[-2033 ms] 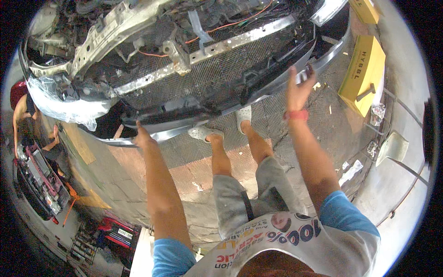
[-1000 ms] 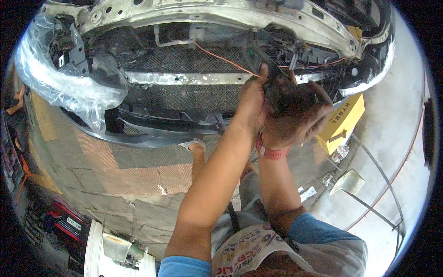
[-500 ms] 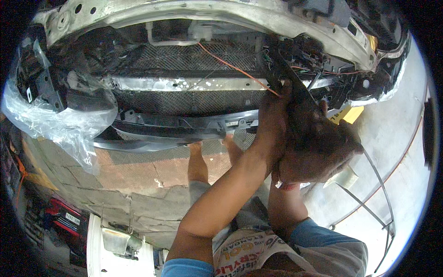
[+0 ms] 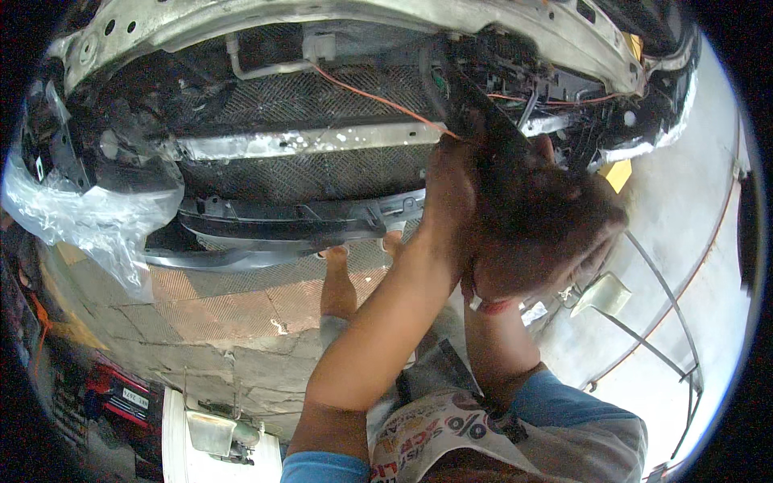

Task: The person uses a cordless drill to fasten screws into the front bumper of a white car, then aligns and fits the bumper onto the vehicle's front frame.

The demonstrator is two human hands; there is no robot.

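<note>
A long black car part, like a plastic trim piece or bracket, is held up close in front of the car's stripped front end. My left hand is closed at its left side; the fingertips are hidden behind the part. Dark and partly in shadow, my right hand is wrapped round its lower end, with a red band on the wrist. An orange wire runs from the car's middle to beside my left hand; whether the fingers pinch it is hidden. Behind lies a pale metal crossbar over a mesh-like radiator.
A pale upper frame beam arches across the top. Clear plastic sheeting hangs at the left corner. A dark bumper piece lies below the radiator. At right, a lamp on a thin metal stand stands near a yellow object.
The view has shifted slightly, so the car sits further left and up. Both hands keep hold of the black part. More of the red wristband shows.
</note>
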